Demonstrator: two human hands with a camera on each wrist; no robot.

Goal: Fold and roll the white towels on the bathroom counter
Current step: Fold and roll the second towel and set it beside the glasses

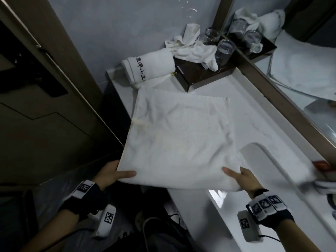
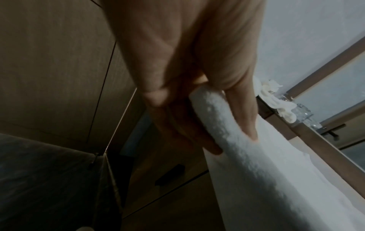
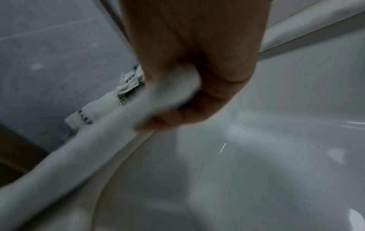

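A folded white towel (image 1: pixel 178 139) lies spread over the white counter (image 1: pixel 254 113), its near edge lifted off the front. My left hand (image 1: pixel 116 172) grips the near left corner, thumb on top and fingers beneath; the left wrist view shows the towel's thick edge (image 2: pixel 237 148) pinched in that hand (image 2: pixel 197 112). My right hand (image 1: pixel 238 176) holds the near right corner, bunched in the fingers (image 3: pixel 189 112) as towel (image 3: pixel 171 93) in the right wrist view. A rolled towel (image 1: pixel 147 68) with dark lettering lies at the counter's far left. A crumpled white towel (image 1: pixel 192 48) sits behind it.
A dark brown tray (image 1: pixel 200 75) at the back holds the crumpled towel and three glasses (image 1: pixel 224 50). The sink basin (image 1: pixel 269 179) opens under my right hand. A mirror (image 1: pixel 300 60) runs along the right. A brown door (image 1: pixel 45 88) stands at left.
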